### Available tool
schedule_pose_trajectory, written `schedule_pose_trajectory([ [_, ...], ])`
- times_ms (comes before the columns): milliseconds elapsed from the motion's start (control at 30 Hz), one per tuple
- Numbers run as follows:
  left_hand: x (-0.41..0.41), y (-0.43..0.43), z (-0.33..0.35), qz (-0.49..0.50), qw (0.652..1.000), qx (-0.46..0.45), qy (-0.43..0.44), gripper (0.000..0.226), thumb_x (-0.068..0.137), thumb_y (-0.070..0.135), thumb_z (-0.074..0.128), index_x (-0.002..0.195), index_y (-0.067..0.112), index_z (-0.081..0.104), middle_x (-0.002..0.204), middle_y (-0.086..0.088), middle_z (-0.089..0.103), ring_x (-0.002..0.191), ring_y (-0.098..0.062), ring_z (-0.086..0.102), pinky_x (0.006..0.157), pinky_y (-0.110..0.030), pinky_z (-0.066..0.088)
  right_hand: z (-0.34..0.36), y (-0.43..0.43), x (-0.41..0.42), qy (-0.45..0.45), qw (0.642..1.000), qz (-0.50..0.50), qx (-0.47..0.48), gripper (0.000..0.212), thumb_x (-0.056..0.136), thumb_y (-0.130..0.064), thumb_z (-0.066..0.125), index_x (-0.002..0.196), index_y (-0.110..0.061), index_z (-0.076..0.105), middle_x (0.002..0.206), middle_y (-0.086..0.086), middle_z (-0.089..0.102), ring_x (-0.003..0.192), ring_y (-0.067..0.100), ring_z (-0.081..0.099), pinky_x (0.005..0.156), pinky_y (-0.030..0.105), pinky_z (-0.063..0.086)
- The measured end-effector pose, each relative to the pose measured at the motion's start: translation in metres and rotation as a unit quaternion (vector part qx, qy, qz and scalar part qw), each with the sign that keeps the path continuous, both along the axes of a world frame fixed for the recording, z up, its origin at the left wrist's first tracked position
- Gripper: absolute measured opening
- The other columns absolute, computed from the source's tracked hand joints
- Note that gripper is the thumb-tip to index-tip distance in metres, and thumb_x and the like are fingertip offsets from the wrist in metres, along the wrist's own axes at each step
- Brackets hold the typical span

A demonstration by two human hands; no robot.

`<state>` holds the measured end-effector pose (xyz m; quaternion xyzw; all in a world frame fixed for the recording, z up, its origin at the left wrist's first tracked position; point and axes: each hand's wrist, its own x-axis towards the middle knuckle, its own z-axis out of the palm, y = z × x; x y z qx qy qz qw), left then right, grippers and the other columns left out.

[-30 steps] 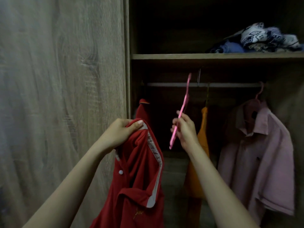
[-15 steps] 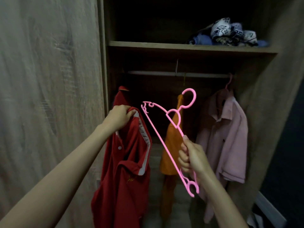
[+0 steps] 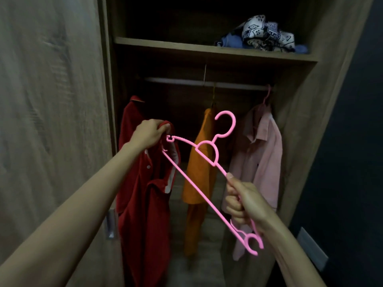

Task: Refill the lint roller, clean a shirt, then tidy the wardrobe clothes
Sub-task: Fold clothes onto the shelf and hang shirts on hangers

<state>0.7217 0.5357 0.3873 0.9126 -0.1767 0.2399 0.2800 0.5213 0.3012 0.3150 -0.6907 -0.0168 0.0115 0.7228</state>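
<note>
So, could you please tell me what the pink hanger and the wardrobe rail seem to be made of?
The pink hanger looks like moulded plastic: uniform colour, thin smooth bars, slight sheen. The wardrobe rail appears to be pale metal or a coated tube, going by its smooth, light, reflective surface; the dim light leaves that open.
</note>
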Motion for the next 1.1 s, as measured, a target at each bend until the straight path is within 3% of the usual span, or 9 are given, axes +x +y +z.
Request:
schedule_pose_trajectory([
  [133,-0.021,-0.025,-0.003,-0.034,0.995,0.085,-0.042,0.03,0.097,0.048,0.044,0.091,0.025,0.062,0.089,-0.005,0.068,0.087,-0.031,0.064,0.073,-0.039,0.048,0.002,-0.007,0.006,0.022,0.999,0.03,0.032,0.045,0.098,-0.041,0.041,0.058,-0.021,0.033,0.039,-0.004,0.024,0.03,0.008,0.019,0.036,0.008,0.02],
  [267,-0.022,-0.023,-0.001,-0.012,0.992,0.12,-0.035,0.032,0.097,0.052,0.042,0.095,0.026,0.061,0.096,-0.006,0.068,0.092,-0.034,0.063,0.077,-0.04,0.048,0.011,-0.019,-0.006,0.01,1.0,0.022,-0.014,0.046,0.096,-0.043,0.042,0.056,-0.021,0.034,0.042,-0.002,0.021,0.032,0.01,0.017,0.038,0.012,0.016],
  [367,-0.017,-0.014,0.0,-0.001,0.995,0.096,-0.018,0.033,0.098,0.047,0.043,0.1,0.022,0.065,0.096,-0.004,0.068,0.092,-0.031,0.063,0.076,-0.037,0.046,0.018,-0.025,-0.019,-0.001,0.999,0.019,-0.041,0.046,0.096,-0.042,0.042,0.055,-0.021,0.035,0.043,0.0,0.021,0.033,0.011,0.018,0.038,0.018,0.013],
  [533,-0.023,-0.027,0.001,-0.109,0.993,0.037,0.012,0.029,0.097,0.04,0.051,0.082,0.019,0.066,0.072,0.001,0.066,0.068,-0.015,0.062,0.07,-0.039,0.049,0.012,-0.022,-0.005,0.008,0.999,0.033,-0.026,0.046,0.096,-0.043,0.042,0.056,-0.021,0.034,0.043,-0.001,0.02,0.034,0.01,0.016,0.043,0.02,0.009],
  [667,-0.038,-0.043,0.002,-0.164,0.986,-0.01,-0.039,0.03,0.098,0.034,0.051,0.085,0.013,0.067,0.075,0.002,0.066,0.067,0.003,0.058,0.066,-0.016,0.042,0.011,-0.026,0.015,0.014,0.999,0.031,0.007,0.047,0.096,-0.043,0.043,0.055,-0.021,0.034,0.042,-0.003,0.022,0.032,0.009,0.016,0.041,0.015,0.01],
  [733,-0.043,-0.046,0.005,-0.182,0.981,-0.028,-0.06,0.028,0.099,0.032,0.051,0.086,0.012,0.066,0.073,0.006,0.063,0.064,0.008,0.055,0.064,-0.012,0.04,0.013,-0.03,0.021,0.012,0.999,0.033,0.021,0.047,0.096,-0.043,0.043,0.055,-0.021,0.033,0.042,-0.003,0.021,0.032,0.009,0.015,0.04,0.013,0.011],
  [867,-0.038,-0.038,0.013,-0.192,0.979,-0.014,-0.064,0.027,0.098,0.034,0.05,0.092,0.014,0.067,0.071,0.007,0.061,0.065,0.001,0.055,0.063,-0.015,0.041,0.019,-0.036,0.028,-0.003,0.999,0.026,0.026,0.047,0.097,-0.042,0.042,0.056,-0.02,0.034,0.041,-0.004,0.024,0.031,0.008,0.019,0.035,0.009,0.02],
  [1000,-0.018,-0.016,0.02,-0.131,0.989,-0.017,-0.068,0.027,0.098,0.035,0.05,0.101,0.018,0.07,0.087,0.007,0.068,0.084,-0.006,0.063,0.07,-0.012,0.042,0.02,-0.035,0.026,-0.02,0.999,-0.012,-0.029,0.049,0.097,-0.045,0.042,0.054,-0.023,0.037,0.042,-0.003,0.025,0.033,0.01,0.02,0.037,0.012,0.02],
  [1100,0.002,-0.002,0.018,-0.065,0.996,-0.033,-0.053,0.029,0.099,0.038,0.048,0.101,0.018,0.07,0.087,0.001,0.068,0.089,-0.018,0.064,0.072,-0.026,0.04,0.02,-0.034,0.019,-0.017,0.999,-0.016,-0.037,0.048,0.096,-0.045,0.042,0.054,-0.023,0.035,0.043,-0.002,0.024,0.033,0.01,0.019,0.037,0.013,0.017],
])
